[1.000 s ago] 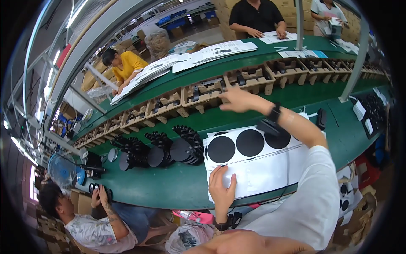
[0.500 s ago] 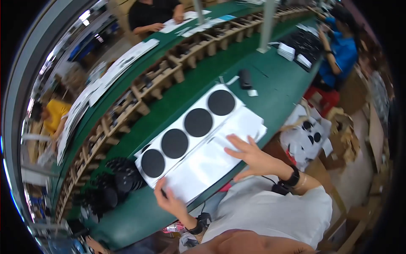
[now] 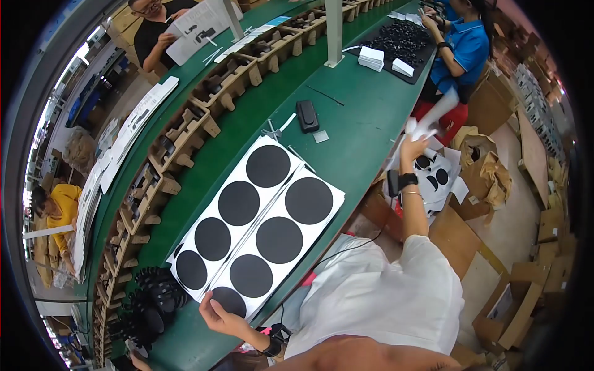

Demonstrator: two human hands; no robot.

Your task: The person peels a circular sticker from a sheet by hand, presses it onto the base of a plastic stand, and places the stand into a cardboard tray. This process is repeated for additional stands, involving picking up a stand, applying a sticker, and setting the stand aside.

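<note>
Two rows of black round discs on white sheets [image 3: 230, 230] lie side by side on the green table. My left hand [image 3: 224, 318] rests at their near left end, touching the sheet's corner beside the lowest disc [image 3: 229, 302], its fingers apart and not wrapped round anything. Out to the right, past the table edge, my right hand [image 3: 413, 148] is closed on a white paper sheet [image 3: 440, 110], bent and smeared by motion. Beneath that hand is a pile of discarded white sheets [image 3: 456, 162] with some black discs on them.
A black case-shaped object [image 3: 306, 116] lies beyond the sheets. Black ring-shaped parts [image 3: 162, 290] are heaped at the near left. A conveyor with brown trays [image 3: 213, 99] runs along the far side. A co-worker in blue [image 3: 465, 52] sits far right, by a black tray [image 3: 402, 43].
My right hand has moved from the near row of sheets out to the right, carrying a white sheet. Black discs now show in that row. My left hand stays at the near left corner.
</note>
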